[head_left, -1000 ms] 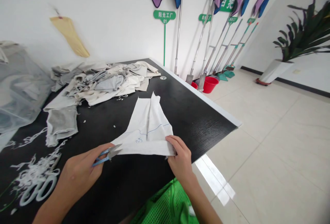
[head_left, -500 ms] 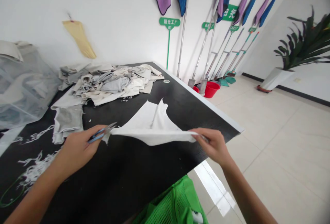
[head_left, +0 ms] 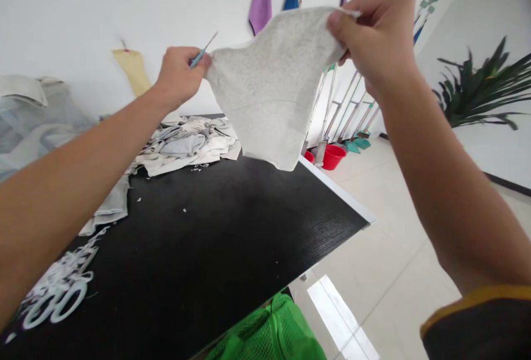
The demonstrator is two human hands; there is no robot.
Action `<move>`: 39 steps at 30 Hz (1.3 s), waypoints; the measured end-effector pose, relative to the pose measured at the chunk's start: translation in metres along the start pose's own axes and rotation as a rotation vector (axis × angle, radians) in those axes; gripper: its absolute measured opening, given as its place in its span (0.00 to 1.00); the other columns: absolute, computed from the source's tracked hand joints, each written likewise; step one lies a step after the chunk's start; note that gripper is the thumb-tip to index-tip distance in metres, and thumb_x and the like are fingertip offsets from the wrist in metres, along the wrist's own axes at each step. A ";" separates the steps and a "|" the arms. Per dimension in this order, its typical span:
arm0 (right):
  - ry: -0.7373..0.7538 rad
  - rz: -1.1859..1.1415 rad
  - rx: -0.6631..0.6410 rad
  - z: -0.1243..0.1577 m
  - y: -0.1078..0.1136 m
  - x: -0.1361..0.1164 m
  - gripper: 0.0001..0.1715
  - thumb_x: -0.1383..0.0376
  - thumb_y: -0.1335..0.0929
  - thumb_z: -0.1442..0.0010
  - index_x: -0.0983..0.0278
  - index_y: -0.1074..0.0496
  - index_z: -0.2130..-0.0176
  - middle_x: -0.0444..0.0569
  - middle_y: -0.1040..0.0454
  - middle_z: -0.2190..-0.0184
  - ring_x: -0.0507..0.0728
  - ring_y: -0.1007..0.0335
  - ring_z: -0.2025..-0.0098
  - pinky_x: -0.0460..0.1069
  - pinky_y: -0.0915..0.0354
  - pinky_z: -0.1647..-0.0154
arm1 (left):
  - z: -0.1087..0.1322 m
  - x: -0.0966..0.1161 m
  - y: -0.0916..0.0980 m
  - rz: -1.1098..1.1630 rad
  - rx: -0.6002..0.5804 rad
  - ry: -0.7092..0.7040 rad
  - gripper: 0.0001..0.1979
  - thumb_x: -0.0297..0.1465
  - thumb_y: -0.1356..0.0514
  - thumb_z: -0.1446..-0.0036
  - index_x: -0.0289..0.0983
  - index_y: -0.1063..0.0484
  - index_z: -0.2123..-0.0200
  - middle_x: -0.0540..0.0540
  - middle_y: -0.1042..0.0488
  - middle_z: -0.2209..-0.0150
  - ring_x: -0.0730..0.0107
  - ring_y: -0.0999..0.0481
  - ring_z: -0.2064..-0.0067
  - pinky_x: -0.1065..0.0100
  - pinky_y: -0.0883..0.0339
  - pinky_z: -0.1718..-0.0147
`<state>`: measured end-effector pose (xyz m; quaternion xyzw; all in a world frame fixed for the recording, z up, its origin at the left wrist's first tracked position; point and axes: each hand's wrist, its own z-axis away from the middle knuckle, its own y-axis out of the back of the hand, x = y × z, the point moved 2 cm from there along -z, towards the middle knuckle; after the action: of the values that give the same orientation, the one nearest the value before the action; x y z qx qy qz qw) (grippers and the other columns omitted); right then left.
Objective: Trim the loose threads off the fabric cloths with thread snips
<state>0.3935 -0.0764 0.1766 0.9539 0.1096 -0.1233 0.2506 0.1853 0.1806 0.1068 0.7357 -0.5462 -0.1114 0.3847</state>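
Observation:
A light grey-white piece of cloth [head_left: 269,89] hangs in the air, stretched between my two hands above the table. My left hand [head_left: 182,75] pinches its left corner and also keeps small blue-handled snips [head_left: 201,55], which point up and right. At the other upper corner, my right hand [head_left: 379,39] is closed with thumb and fingers on the cloth. Behind my left forearm, a heap of grey and white cloth pieces [head_left: 194,144] lies on the black table [head_left: 215,238], partly hidden.
White scissors handles [head_left: 56,304] lie by a pile of thread scraps [head_left: 62,271]. A translucent bag of cloth [head_left: 45,111] stands at the left. Below the front edge is a green mesh bag [head_left: 269,332]. Mops, red buckets [head_left: 333,157] and a potted plant [head_left: 481,89] stand beyond.
Both hands have risen from near the tabletop, lifting the cloth so that it hangs spread out in front of me. The view has shifted, and the white scissors handles now show.

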 end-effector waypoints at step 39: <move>-0.340 0.410 -0.898 0.380 -0.117 0.000 0.33 0.55 0.43 0.29 0.68 0.46 0.32 0.57 0.53 0.29 0.64 0.57 0.28 0.62 0.50 0.30 | 0.365 -0.039 -0.073 -0.332 -1.094 -0.068 0.35 0.26 0.51 0.40 0.59 0.53 0.33 0.46 0.19 0.63 0.47 0.20 0.65 0.50 0.29 0.64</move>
<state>0.2931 -0.1689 -0.1964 0.7210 -0.0797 -0.1656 0.6682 0.0097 0.0608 -0.2016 0.5014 -0.2983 -0.4604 0.6691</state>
